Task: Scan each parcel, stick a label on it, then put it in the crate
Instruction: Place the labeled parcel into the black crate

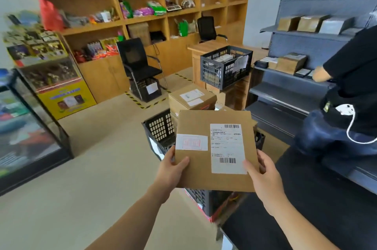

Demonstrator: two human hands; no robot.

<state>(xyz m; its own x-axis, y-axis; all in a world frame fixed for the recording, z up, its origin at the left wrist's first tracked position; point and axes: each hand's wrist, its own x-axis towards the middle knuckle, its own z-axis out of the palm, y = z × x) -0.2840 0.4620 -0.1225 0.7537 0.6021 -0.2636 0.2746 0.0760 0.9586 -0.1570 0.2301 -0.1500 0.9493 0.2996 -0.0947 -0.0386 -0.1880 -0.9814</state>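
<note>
I've got the flat cardboard parcel (216,150) up in front of me, face toward the camera, held in the air over the black crate (161,129) just below and behind it. My left hand (173,165) is closed on its near-left corner, thumb on top; my right hand (263,172) is closed on the near-right corner, thumb (250,166) resting on the edge of the big shipping label (227,148). Two hands at the corners keep it level and both stickers readable, I'd say. The small white label (191,142) sits left of the shipping label, already stuck flat, so this one looks ready to drop in. The crate's far-left wall shows past the parcel's left edge; the rest of its opening is hidden under the card, so I can't tell how full it is. Open floor to the left, plenty of room that side. To the right, a dark counter (306,198) comes in close, and another person (350,90) crouches by the grey shelving (289,94) far right. Just beyond sits a labelled box (191,97).
</note>
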